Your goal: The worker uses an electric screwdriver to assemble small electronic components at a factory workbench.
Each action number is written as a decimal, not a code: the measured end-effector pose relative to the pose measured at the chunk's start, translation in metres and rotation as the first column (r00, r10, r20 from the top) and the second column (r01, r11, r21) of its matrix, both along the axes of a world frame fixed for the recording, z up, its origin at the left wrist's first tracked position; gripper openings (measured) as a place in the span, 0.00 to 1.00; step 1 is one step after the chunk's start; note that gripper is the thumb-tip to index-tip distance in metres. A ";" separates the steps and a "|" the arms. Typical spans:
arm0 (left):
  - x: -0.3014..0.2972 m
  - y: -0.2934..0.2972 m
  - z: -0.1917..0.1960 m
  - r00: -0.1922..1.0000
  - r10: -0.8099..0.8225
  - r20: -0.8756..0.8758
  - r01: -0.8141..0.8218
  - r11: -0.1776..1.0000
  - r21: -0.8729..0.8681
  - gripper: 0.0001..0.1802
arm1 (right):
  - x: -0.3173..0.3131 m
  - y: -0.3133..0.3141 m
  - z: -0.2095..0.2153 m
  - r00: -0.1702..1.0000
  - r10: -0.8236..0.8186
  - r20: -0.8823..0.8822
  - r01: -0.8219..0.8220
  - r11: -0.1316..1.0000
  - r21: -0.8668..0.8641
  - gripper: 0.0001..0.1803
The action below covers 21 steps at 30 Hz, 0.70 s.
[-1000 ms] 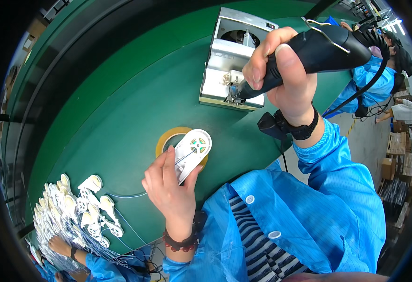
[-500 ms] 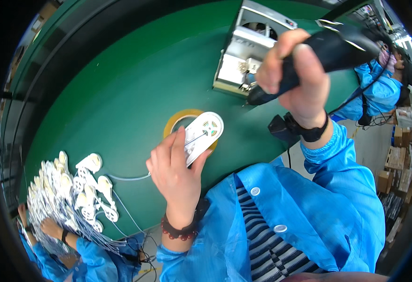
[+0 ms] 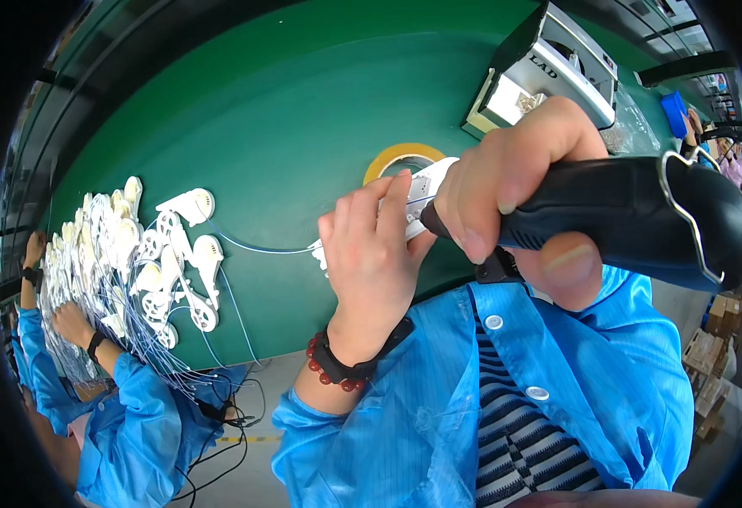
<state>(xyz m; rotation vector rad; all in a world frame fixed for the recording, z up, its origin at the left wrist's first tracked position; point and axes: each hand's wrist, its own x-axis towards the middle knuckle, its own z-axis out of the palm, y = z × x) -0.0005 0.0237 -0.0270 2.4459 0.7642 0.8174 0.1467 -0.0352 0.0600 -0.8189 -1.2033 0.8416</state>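
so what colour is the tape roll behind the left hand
Yellow, seen in the head view: the tape roll lies on the green table.

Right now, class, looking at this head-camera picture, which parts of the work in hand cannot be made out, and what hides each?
- Tip of the black power screwdriver: hidden behind the right hand.
- White plastic part: mostly covered by the left hand and right hand.
- Yellow tape ring: near half hidden by the part.
- Grey metal box: its inside too small to tell.

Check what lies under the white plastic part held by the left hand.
A yellow tape ring on the green table shows behind the white part; the left hand hides whether they touch.
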 end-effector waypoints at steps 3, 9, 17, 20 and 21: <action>-0.002 -0.001 0.002 1.000 -0.003 0.019 0.005 0.996 -0.092 0.40 | 0.001 -0.001 0.000 0.997 -0.076 -0.004 0.075 0.991 -0.113 0.29; -0.001 0.000 0.003 0.999 -0.008 -0.041 0.005 0.999 -0.053 0.41 | 0.005 0.002 0.008 0.989 -0.023 0.145 0.059 0.966 -0.253 0.29; -0.001 0.001 0.001 1.000 0.028 0.007 -0.027 0.992 -0.126 0.38 | 0.001 0.014 -0.014 0.996 0.092 -0.013 -0.092 0.996 0.001 0.28; -0.002 0.003 0.002 0.998 0.027 0.059 -0.021 0.994 -0.110 0.38 | 0.002 0.010 -0.004 0.994 0.043 0.103 -0.032 0.994 -0.107 0.28; -0.002 0.003 0.001 0.998 0.033 0.057 -0.026 0.993 -0.111 0.38 | 0.003 0.008 -0.001 0.986 0.025 0.162 0.001 0.988 -0.157 0.28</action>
